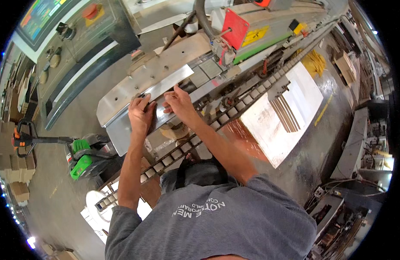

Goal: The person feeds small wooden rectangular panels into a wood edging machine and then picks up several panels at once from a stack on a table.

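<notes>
Both my hands are at a shiny metal guide table at the front of a long machine. My left hand lies over the table, its fingers bent at the foot of a bright metal strip. Just to its right, my right hand has its fingers curled, with the index finger raised toward the strip. Whatever the fingers of either hand hold, if anything, is hidden or too small to name. Behind the strip runs a pale metal plate with several bolts.
Below the table, a chain track with pale pads crosses diagonally. A white panel stands right of it. A control console with a red button is upper left; a green and black pallet truck is left. A red plate tops the machine.
</notes>
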A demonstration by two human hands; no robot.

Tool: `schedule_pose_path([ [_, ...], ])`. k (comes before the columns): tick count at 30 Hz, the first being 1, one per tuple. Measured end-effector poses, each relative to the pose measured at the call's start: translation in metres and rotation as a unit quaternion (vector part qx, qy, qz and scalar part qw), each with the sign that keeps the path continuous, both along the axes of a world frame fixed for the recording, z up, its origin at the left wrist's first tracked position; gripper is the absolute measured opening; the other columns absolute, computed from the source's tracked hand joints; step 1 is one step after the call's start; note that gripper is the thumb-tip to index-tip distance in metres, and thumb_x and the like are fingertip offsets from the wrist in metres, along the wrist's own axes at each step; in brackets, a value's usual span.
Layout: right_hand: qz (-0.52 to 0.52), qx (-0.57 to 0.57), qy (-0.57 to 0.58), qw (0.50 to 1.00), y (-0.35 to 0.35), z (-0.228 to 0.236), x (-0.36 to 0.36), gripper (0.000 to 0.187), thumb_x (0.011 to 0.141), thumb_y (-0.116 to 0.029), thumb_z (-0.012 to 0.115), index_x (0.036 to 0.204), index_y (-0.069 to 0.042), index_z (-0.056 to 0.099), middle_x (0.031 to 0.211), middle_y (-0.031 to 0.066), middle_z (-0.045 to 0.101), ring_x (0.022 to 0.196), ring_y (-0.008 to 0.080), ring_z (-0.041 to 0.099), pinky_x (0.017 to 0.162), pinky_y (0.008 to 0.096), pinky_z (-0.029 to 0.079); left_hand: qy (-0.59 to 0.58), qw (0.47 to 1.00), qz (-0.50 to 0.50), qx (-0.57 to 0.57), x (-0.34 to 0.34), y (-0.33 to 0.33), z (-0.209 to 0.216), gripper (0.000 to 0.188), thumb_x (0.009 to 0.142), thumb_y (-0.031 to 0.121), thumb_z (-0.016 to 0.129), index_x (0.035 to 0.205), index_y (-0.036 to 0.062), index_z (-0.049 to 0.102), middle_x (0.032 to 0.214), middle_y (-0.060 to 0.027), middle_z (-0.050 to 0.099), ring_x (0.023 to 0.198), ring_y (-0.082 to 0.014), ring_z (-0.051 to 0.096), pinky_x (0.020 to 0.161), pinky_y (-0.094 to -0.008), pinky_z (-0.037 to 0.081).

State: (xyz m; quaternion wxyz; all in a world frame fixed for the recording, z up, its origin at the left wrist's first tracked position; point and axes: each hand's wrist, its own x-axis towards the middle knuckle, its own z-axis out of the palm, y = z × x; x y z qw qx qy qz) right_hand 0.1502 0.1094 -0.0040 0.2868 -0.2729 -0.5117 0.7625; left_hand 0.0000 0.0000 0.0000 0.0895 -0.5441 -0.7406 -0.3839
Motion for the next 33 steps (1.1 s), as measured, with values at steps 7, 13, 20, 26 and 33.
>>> schedule_pose_path([
  [7, -0.023, 0.056, -0.010, 0.998, 0.008, -0.003, 0.002, 0.033, 0.098, -0.017, 0.057, 0.111, 0.012, 0.048, 0.103, 0.0146, 0.061, 0.078, 0.0163, 0.068, 0.055, 0.0283, 0.063, -0.025, 1.000, -0.014, 0.010, 0.002, 0.015, -0.003, 0.029, 0.074, 0.007, 0.082, 0.101, 0.0064, 0.074, 0.086, -0.0121, 0.066, 0.080, -0.0321, 0.062, 0.072, -0.0409, 0.051],
  [13, -0.038, 0.033, -0.040, 0.998, 0.039, 0.003, 0.017, 0.021, 0.095, -0.009, 0.056, 0.103, 0.010, 0.052, 0.101, 0.0139, 0.061, 0.079, 0.0159, 0.069, 0.053, 0.0268, 0.062, -0.013, 0.999, -0.028, 0.023, 0.021, 0.051, -0.004, 0.025, 0.074, 0.005, 0.081, 0.098, 0.0044, 0.073, 0.083, -0.0128, 0.065, 0.077, -0.0321, 0.062, 0.069, -0.0402, 0.051],
  [20, -0.071, 0.056, -0.071, 0.993, 0.097, 0.002, 0.048, 0.025, 0.096, -0.013, 0.053, 0.103, 0.010, 0.048, 0.085, 0.0112, 0.064, 0.067, 0.0139, 0.067, 0.047, 0.0288, 0.056, -0.030, 0.999, -0.034, 0.006, 0.060, 0.109, 0.004, 0.019, 0.077, 0.007, 0.079, 0.095, 0.0038, 0.074, 0.081, -0.0137, 0.065, 0.077, -0.0334, 0.062, 0.070, -0.0410, 0.050],
  [26, -0.106, 0.105, -0.102, 0.984, 0.134, 0.007, 0.080, 0.023, 0.096, -0.016, 0.056, 0.100, 0.006, 0.050, 0.078, 0.0118, 0.064, 0.065, 0.0168, 0.064, 0.053, 0.0338, 0.053, 0.041, 0.998, -0.036, -0.009, 0.083, 0.170, -0.013, 0.020, 0.078, 0.016, 0.079, 0.096, 0.0068, 0.076, 0.082, -0.0128, 0.067, 0.079, -0.0342, 0.062, 0.076, -0.0431, 0.049],
  [33, -0.051, 0.279, -0.107, 0.953, 0.068, 0.035, 0.169, 0.039, 0.091, -0.013, 0.065, 0.128, 0.000, 0.059, 0.094, 0.0182, 0.067, 0.080, 0.0291, 0.066, 0.073, 0.0400, 0.054, -0.008, 0.999, -0.048, 0.009, 0.106, 0.220, -0.006, 0.030, 0.079, 0.018, 0.081, 0.105, 0.0047, 0.076, 0.077, -0.0117, 0.067, 0.072, -0.0293, 0.061, 0.077, -0.0395, 0.049],
])
